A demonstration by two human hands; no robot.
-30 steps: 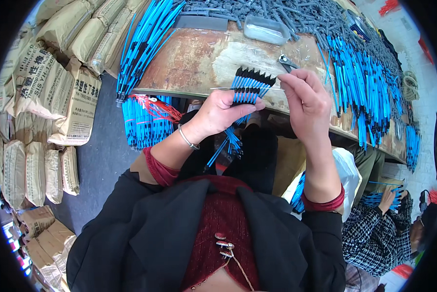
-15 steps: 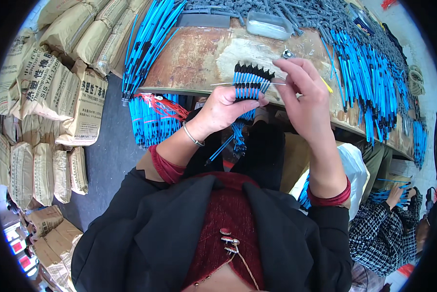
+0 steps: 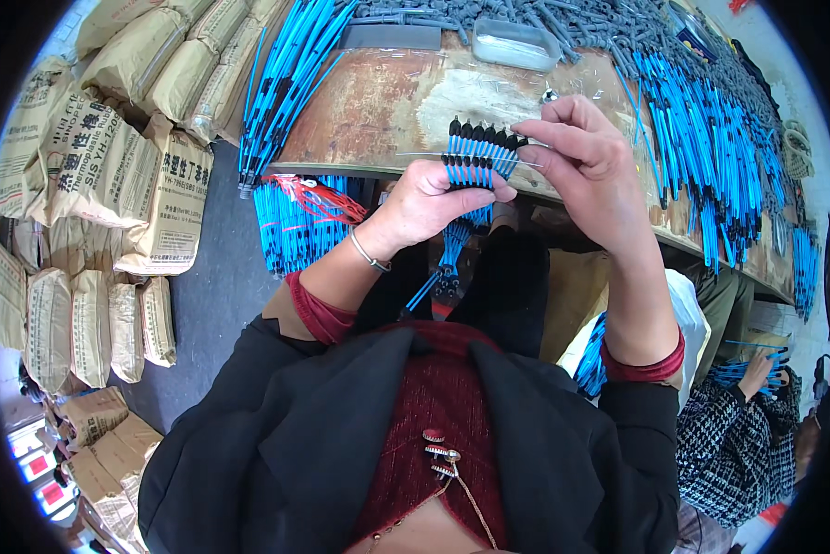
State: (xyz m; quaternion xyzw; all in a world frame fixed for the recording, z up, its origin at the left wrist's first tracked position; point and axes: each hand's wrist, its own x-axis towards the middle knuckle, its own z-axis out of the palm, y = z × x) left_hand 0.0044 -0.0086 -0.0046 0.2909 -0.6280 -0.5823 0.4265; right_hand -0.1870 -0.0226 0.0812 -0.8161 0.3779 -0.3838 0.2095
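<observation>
A row of slim blue tubes with black tips and black collars fans out in my left hand, whose thumb and fingers close around it. A thin pale rod runs crosswise along the row, just above the black collars. My right hand is at the row's right end, thumb and forefinger pinched at the outermost black tip; the fingertips partly hide it. The tubes' lower ends hang in a bunch below my left hand, over my lap.
On the worn wooden table are a clear tray, a grey bar, a heap of grey parts and blue tube bundles. Red strings hang at its edge. Sacks stand left; a co-worker's hand holds tubes at right.
My right hand has moved in toward the row, and its raised, spread fingers have closed at the rightmost tip. My left hand keeps its hold on the tubes.
</observation>
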